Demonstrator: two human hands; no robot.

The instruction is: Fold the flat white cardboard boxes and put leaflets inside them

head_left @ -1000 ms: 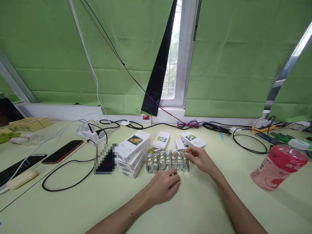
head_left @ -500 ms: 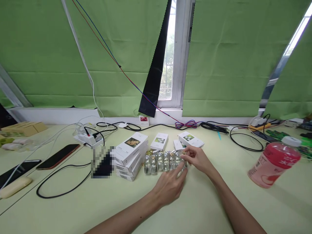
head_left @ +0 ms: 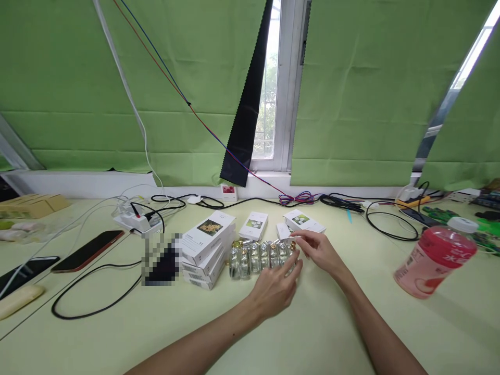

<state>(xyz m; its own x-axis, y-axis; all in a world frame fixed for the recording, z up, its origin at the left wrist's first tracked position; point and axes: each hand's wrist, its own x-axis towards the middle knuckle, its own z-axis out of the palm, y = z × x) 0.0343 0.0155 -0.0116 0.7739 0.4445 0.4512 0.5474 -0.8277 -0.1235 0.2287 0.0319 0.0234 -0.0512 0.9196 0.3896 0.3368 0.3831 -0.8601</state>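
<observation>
Several small glass bottles (head_left: 254,258) with gold and silver tops stand side by side in a row on the pale green table. My left hand (head_left: 275,286) rests against the front of the row's right end, fingers spread. Just behind that end is my right hand (head_left: 316,250), its thumb and fingertips close together by the gold top of the last bottle; what lies between them is too small to name. Left of the bottles rises a stack of white boxes (head_left: 207,237). Behind them lie a white box (head_left: 253,225) and another white box (head_left: 302,221), which overlaps a smaller one.
A pink-labelled bottle (head_left: 435,260) stands at the right. Dark phones (head_left: 88,251), a power strip (head_left: 138,219) and looped black cable (head_left: 94,315) lie at the left. More cables (head_left: 339,202) run along the back edge.
My right hand's fingertips have shifted slightly back and left from the end bottle's top. My left hand's fingers have moved a little over the row's right end. The view has shifted slightly.
</observation>
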